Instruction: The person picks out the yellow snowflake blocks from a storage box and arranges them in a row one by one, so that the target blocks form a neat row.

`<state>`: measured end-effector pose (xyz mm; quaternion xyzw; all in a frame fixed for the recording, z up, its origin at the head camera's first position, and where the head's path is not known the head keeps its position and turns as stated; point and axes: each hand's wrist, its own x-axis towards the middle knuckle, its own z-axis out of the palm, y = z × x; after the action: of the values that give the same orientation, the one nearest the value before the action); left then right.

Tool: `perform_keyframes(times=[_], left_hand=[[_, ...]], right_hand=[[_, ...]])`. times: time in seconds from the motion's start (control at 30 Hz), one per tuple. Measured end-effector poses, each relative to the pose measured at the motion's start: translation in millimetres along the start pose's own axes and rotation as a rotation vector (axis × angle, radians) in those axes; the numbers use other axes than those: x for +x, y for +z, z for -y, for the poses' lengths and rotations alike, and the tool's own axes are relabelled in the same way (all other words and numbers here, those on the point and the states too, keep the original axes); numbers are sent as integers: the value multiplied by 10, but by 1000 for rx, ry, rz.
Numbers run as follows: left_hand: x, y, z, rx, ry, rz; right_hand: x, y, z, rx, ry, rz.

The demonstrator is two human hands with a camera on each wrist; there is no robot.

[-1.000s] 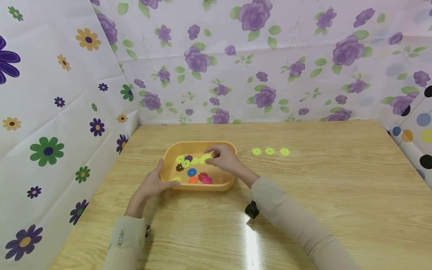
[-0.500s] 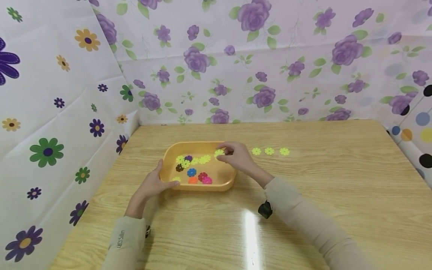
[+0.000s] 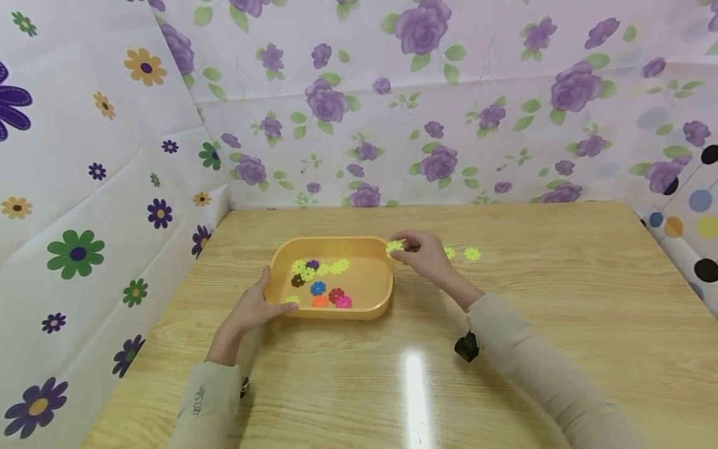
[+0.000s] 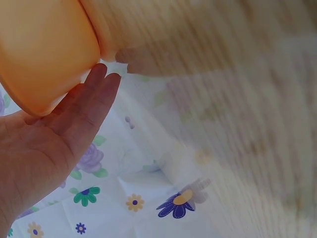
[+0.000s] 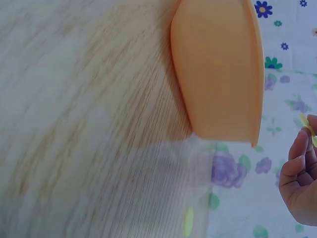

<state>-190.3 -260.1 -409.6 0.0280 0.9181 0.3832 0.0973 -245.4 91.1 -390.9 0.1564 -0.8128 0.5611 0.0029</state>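
Observation:
My left hand [image 3: 252, 305] holds the left end of a yellow-orange plastic tray [image 3: 336, 313]. Its thumb lies on the front rim; in the left wrist view, extended fingers [image 4: 94, 104] rest against the outer wall. Thumb and fingers of my right hand [image 3: 429, 257] pinch a yellow-green snowflake disc [image 3: 394, 249] above the tray's right rim. In the right wrist view, the hand [image 5: 299, 183] and the disc [image 5: 304, 120] are partly cut off at the edge. Inside the tray lie several more yellow-green discs [image 3: 339, 266], plus blue [image 3: 318, 288], orange [image 3: 320, 301], pink [image 3: 344, 302], purple and brown ones.
Right of the tray, yellow-green discs lie in a row on the wooden table [image 3: 533, 299]; the right one [image 3: 472, 254] shows fully, another [image 3: 449, 252] is partly covered by my right hand. Flowered cloths [image 3: 336, 143] hang behind and at the left.
My right hand has lifted the yellow-green disc from inside the tray and carried it right, to the right rim. It now covers part of the row. The left hand stays put.

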Motion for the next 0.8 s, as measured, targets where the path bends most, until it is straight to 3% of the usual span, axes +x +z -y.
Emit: perform_keyframes(times=[0.23,0.8], left_hand=[[0,-3,14,-8,31,2],[-3,14,15,8,-1,-5]], right_hand=[[9,-238,-136,9,59,-12],[-5,-861,-391,-78,79,27]])
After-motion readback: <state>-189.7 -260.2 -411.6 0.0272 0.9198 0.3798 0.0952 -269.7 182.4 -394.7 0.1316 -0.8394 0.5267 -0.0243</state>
